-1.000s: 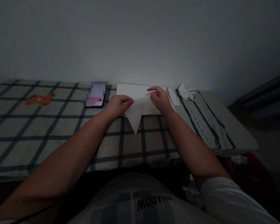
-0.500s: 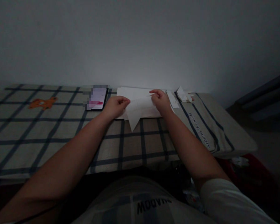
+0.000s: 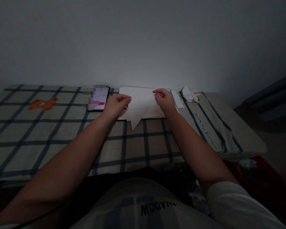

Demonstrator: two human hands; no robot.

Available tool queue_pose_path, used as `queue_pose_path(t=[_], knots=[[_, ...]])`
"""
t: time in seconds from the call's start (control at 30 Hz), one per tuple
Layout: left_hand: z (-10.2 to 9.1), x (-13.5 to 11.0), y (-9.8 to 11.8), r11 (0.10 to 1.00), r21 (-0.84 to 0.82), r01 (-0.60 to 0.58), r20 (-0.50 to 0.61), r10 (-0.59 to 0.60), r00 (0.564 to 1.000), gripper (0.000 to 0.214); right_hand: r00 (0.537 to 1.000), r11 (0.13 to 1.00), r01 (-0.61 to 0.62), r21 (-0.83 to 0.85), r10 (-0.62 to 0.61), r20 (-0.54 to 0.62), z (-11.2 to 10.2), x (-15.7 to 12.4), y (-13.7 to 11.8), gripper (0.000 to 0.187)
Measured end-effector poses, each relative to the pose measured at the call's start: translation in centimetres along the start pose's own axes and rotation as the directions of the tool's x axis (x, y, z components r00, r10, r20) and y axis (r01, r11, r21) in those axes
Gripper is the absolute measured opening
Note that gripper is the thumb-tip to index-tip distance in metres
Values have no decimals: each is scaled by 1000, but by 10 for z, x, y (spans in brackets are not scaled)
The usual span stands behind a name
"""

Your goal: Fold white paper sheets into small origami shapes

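A white sheet of paper, folded so that a point hangs toward me, lies on a checked bedcover near the wall. My left hand pinches its left edge with curled fingers. My right hand pinches the upper right edge. The paper rests on other white sheets underneath it.
A phone with a lit screen lies just left of my left hand. Small folded paper pieces sit to the right by the wall. An orange bear patch marks the cover at far left. The bed's edge drops off at right toward red cloth.
Both hands have pushed the paper down and away, so the folded sheet lies flatter and its hanging point looks shorter. The hands sit slightly farther apart.
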State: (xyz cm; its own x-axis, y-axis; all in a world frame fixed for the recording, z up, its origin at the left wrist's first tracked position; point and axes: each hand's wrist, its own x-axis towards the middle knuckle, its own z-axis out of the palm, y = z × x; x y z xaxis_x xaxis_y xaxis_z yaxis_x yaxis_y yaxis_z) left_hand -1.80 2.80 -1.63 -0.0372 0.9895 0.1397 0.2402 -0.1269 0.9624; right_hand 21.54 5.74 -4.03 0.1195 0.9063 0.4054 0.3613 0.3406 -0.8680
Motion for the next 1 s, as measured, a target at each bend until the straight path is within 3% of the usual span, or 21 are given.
queue_pose_path(t=[0.1, 0.2, 0.3, 0.43, 0.77, 1.0], knots=[[-1, 2, -7, 994, 83, -65, 15, 64, 998, 20, 991, 975, 128, -183, -117, 70, -3, -3, -3, 22], [-1, 5, -14, 956, 203, -211, 76, 200, 977, 26, 942, 873, 333, -356, -289, 172, -3, -9, -8, 18], [0, 4, -16, 897, 313, -312, 115, 291, 950, 27, 897, 798, 432, -421, -331, 294, -2, -14, -14, 17], [1, 0, -13, 863, 346, -368, 136, 341, 930, 29, 881, 793, 431, -430, -267, 391, -1, -15, -20, 18], [2, -1, -12, 899, 320, -298, 134, 268, 954, 30, 881, 823, 422, -379, -274, 385, -2, -15, -19, 9], [4, -10, -7, 853, 336, -399, 263, 322, 909, 27, 806, 815, 518, -260, -364, 467, 0, -18, -21, 11]])
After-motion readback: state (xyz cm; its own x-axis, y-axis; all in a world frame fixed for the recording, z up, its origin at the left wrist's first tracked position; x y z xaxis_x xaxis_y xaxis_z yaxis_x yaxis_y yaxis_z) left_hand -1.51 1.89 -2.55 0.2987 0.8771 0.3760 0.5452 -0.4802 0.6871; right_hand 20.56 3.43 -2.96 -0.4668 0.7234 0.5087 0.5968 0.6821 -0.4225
